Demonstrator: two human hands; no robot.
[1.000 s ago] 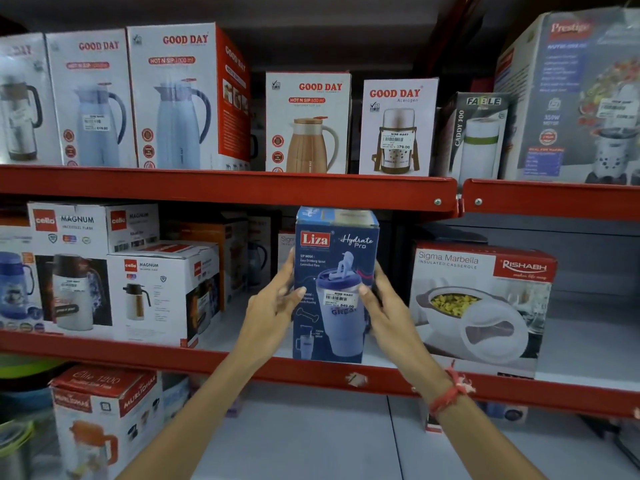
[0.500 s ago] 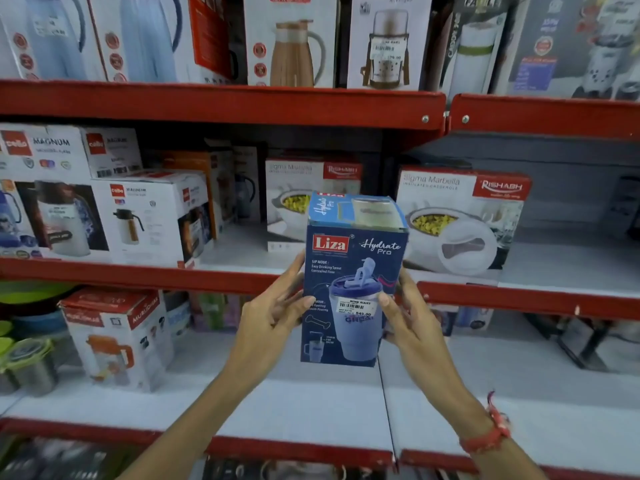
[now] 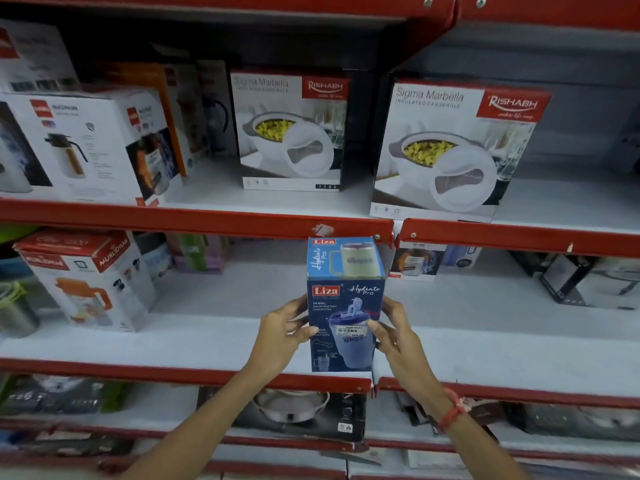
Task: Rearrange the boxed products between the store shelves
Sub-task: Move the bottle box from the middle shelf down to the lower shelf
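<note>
Above the bare shelf's red front edge, upright Liza box pinched between both hands' fingers.

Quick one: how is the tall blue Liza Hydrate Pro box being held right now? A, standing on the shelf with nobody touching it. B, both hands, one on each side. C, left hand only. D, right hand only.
B: the left hand grips one side and the right hand the other side of the upright tall blue Liza Hydrate Pro box.
</note>
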